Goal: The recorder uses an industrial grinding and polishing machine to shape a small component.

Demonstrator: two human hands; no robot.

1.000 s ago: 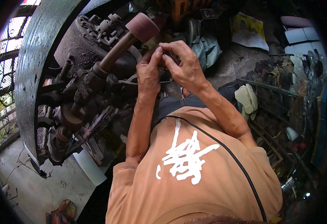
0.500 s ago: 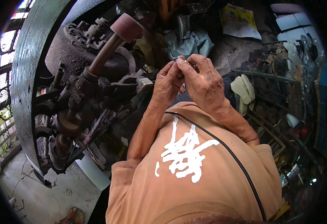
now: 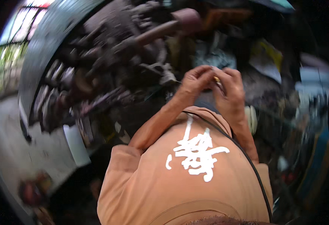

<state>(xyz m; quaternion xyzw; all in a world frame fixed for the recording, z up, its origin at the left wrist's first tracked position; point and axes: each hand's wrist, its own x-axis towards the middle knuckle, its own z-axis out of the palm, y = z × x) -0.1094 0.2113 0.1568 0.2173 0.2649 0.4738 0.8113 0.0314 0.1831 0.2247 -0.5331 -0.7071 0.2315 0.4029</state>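
Yellow showed there: a small piece sat pinched in the right hand, the left hand curled alongside, its grip impossible to tell.

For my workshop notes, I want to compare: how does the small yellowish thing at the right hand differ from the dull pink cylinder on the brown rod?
Size: the small yellowish thing looks tiny beside the dull pink cylinder.
Colour: the small thing is yellowish, the cylinder pink.
Support: the small thing is in the right hand; the cylinder sits on the brown rod's end.
Shared: both look blurred.
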